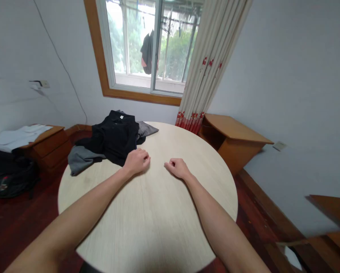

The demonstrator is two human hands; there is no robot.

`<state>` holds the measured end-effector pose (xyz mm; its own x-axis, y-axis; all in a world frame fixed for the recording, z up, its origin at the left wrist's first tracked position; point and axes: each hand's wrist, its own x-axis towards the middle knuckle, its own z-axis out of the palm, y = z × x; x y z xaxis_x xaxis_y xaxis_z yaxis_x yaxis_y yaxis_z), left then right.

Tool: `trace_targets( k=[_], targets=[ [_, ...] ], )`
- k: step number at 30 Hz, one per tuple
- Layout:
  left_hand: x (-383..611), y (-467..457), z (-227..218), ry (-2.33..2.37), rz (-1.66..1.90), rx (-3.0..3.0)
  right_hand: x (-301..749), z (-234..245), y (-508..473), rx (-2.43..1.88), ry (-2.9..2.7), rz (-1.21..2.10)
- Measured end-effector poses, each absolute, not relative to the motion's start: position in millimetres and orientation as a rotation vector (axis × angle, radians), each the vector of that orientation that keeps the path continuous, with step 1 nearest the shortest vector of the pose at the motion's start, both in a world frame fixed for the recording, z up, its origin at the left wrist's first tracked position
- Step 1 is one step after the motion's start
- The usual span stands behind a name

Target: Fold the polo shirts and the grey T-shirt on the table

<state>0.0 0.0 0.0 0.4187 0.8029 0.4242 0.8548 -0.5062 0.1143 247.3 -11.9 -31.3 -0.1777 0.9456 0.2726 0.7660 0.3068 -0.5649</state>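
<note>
Two curled hands (137, 161) and crumpled clothes (115, 134) top a round, wood-grained table (158, 212).

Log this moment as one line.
left hand: curled, beside clothes | right hand: curled | held: nothing visible | round table: under hands, clothes

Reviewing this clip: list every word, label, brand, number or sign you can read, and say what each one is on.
None can be read in this picture.
Small white tag on the black garment: too small to read.
Red and pale mark on the black bag: too blurred to tell whether it has letters.
Curtain: red pattern, no readable words.
</note>
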Motion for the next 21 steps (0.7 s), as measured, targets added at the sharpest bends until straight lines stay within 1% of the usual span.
trace_targets(
  k=[3,5,8,10,11,13,15,16,18,21],
  targets=[
    [-25,10,6,-1.633,-0.795,-2.240,253,-35,-9,-1.466,-1.958,0.453],
    [-41,17,6,-1.849,-0.744,-2.104,255,-38,-7,-1.451,-1.942,0.474],
    [-57,26,4,-2.143,-0.611,-2.120,256,-39,-6,-1.451,-1.935,0.488],
    [-56,28,5,-2.175,-0.708,-2.207,256,-37,-7,-1.445,-1.933,0.493],
    [-53,26,7,-2.124,-0.842,-2.264,255,-36,-8,-1.430,-1.926,0.501],
    [-39,16,14,-1.898,-1.225,-2.367,252,-32,-11,-1.356,-1.891,0.561],
    [-20,-2,23,-1.556,-1.586,-2.453,244,-27,-16,-1.239,-1.789,0.738],
    [-9,-13,26,-1.370,-1.692,-2.508,239,-25,-20,-1.175,-1.707,0.863],
    [11,-36,29,-0.972,-1.706,-2.760,226,-22,-26,-1.053,-1.512,1.117],
    [33,-64,24,-0.483,-1.477,-3.111,211,-17,-34,-0.926,-1.272,1.353]
  ],
)
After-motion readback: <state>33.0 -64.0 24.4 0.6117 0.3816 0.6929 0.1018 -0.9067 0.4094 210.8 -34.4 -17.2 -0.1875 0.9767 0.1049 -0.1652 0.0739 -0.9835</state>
